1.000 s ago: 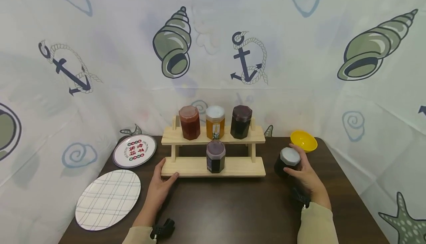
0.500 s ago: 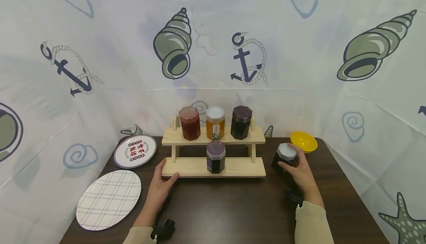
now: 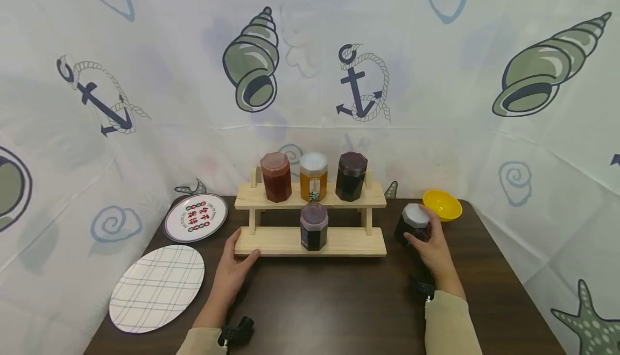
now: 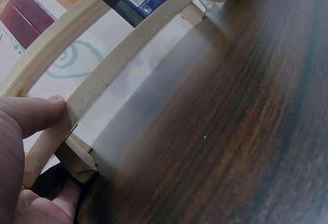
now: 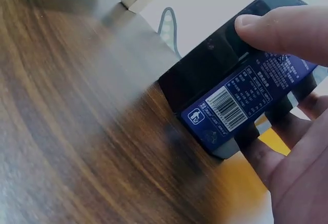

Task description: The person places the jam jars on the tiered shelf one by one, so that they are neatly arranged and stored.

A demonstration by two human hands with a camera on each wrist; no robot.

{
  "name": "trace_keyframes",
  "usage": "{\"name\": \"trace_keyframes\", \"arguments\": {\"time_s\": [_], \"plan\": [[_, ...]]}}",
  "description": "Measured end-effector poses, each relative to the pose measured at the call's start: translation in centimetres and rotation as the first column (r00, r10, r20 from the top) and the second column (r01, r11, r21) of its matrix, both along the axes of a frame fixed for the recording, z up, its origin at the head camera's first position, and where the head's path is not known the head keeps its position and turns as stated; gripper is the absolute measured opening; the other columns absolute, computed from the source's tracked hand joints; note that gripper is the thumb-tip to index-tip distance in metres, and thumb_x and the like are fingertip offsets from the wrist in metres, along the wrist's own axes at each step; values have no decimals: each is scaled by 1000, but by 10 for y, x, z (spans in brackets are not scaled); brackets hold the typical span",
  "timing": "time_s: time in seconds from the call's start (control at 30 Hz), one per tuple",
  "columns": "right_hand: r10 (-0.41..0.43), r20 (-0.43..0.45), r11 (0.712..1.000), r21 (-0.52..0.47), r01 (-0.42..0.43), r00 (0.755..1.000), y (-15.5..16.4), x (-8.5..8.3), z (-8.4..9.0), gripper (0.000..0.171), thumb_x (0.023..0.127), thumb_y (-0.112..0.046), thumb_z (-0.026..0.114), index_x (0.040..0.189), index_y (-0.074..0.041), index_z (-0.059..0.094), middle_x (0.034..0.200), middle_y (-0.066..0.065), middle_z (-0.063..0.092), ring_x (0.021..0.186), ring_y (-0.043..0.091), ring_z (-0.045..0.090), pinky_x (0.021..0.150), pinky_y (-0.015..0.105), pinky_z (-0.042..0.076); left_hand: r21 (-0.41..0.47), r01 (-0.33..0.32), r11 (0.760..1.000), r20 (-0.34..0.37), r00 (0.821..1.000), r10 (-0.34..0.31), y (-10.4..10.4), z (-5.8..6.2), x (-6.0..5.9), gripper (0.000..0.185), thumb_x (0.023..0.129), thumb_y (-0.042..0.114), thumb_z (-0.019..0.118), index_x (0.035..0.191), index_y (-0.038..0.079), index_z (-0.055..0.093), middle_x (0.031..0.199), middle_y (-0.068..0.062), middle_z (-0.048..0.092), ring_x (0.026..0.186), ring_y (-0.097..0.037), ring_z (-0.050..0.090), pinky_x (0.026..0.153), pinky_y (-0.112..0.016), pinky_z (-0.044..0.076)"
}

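A two-tier wooden rack (image 3: 290, 241) stands on the dark table. Its top shelf carries a red jar (image 3: 275, 177), an amber jar (image 3: 312, 177) and a dark jar (image 3: 351, 176). A purple-lidded dark jar (image 3: 314, 227) sits on the lower shelf. My left hand (image 3: 233, 270) grips the rack's lower left corner (image 4: 72, 116), thumb on the front edge. My right hand (image 3: 432, 247) holds a dark jar with a pale lid (image 3: 413, 224), blue label and barcode (image 5: 241, 101), tilted just right of the rack, its lower edge close to the table.
A yellow bowl (image 3: 441, 205) sits behind the right hand. A round printed plate (image 3: 196, 218) and a plaid oval plate (image 3: 156, 288) lie at the left. A fabric backdrop with shells and anchors surrounds the table (image 3: 329, 301).
My right hand has carried the pale-lidded jar a little left and away from me, toward the rack's right end. The left hand stays on the rack corner.
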State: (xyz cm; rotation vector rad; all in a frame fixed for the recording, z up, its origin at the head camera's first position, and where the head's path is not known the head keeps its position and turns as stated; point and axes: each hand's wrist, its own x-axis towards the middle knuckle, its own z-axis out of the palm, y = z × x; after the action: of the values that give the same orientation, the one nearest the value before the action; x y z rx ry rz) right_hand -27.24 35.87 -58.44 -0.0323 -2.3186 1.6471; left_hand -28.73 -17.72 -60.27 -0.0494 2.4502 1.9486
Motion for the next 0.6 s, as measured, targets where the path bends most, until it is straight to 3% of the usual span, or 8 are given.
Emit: {"name": "trace_keyframes", "arguments": {"time_s": [0.07, 0.33, 0.47, 0.6], "plan": [[-19, -6, 1000, 12, 19, 1000, -1, 1, -1, 96, 95, -2, 83, 171, -26, 28, 172, 16, 30, 151, 38, 39, 129, 57, 33, -3, 0, 1000, 4, 1000, 0, 0, -1, 1, 94, 103, 28, 79, 175, 21, 19, 181, -15, 22, 165, -33, 30, 130, -55, 32], [-62, -45, 998, 7, 63, 997, -7, 0, 2, 87, 96, -3, 82, 168, -19, 35, 169, 18, 34, 146, 37, 44, 125, 64, 34, -2, 7, 1000, -5, 1000, -7, 0, -1, 2, 95, 103, 28, 79, 175, 19, 18, 181, -18, 21, 165, -34, 29, 130, -52, 33], [-76, -21, 997, -6, 76, 997, -9, 0, 1, 90, 95, -5, 84, 168, -20, 33, 170, 17, 31, 149, 38, 40, 126, 65, 33, 29, 10, 1000, -18, 1000, -10, 0, -2, 3, 94, 103, 26, 79, 175, 19, 19, 180, -18, 21, 164, -33, 31, 119, -23, 42], [-77, -4, 997, -24, 77, 997, -8, 0, 0, 98, 94, -5, 86, 169, -24, 27, 171, 17, 26, 154, 42, 34, 128, 69, 29, 83, 28, 996, -44, 999, -25, 1, -3, 2, 93, 103, 21, 78, 175, 17, 19, 180, -20, 20, 164, -33, 30, 101, 1, 37]]}}
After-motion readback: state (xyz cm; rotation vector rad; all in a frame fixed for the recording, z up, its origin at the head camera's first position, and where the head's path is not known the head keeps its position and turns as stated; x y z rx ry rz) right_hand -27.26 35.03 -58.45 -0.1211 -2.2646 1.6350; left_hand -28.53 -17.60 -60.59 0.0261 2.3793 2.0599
